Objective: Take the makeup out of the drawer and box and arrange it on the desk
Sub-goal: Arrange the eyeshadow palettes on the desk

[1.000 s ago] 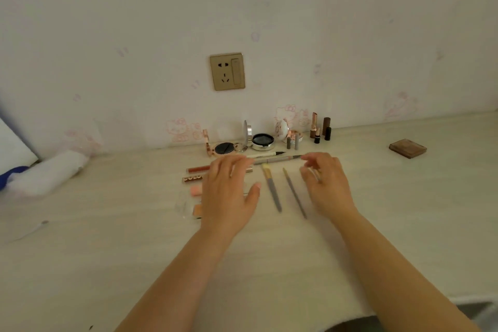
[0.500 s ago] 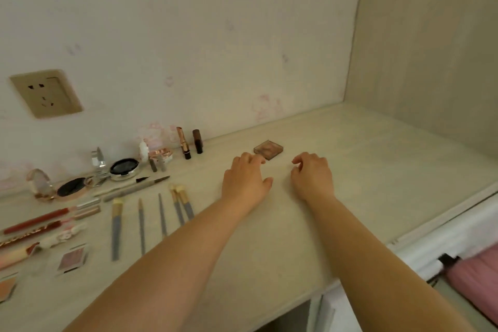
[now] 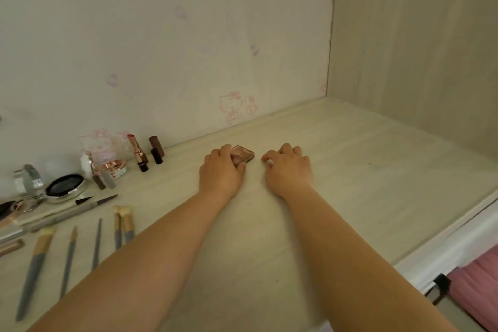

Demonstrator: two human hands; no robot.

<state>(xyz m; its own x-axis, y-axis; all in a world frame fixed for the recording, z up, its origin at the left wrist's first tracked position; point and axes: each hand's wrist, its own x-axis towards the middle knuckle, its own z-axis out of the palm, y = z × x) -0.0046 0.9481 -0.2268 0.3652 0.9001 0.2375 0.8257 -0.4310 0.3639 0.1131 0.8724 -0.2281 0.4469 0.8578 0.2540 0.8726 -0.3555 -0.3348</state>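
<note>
A small brown eyeshadow case (image 3: 242, 156) lies flat on the pale table (image 3: 363, 170), close to the wall (image 3: 161, 48) and well to the right of the other makeup. The left hand (image 3: 221, 170) rests on the left part of the case, its fingers curled over the near edge and its thumb against the case's front corner, so it grips the case. The right hand (image 3: 288, 167) sits just to the right of the case, not touching it; its fingers are curled down onto the table and hold nothing.

To the left of the case, by the wall, stand a rose-gold lipstick (image 3: 137, 152) with its cap off and two dark brown lipstick tubes (image 3: 156, 149). Farther left of the case are a rose-gold jar (image 3: 114, 167), two short grey sticks (image 3: 103, 180), a round compact (image 3: 64, 187) with a dark open face, and a clear glass bottle (image 3: 28, 179). Left of the case and nearer the table's front edge lie a grey pencil (image 3: 72, 213) and a row of brushes (image 3: 70, 253) with grey handles, laid side by side and pointing toward the wall.

The wall carries faint pink cat drawings (image 3: 234, 105) just behind the case. To the right of the case a wooden side panel (image 3: 417, 48) closes the table's end, and some pink cloth (image 3: 474, 291) shows past the table's front edge.
</note>
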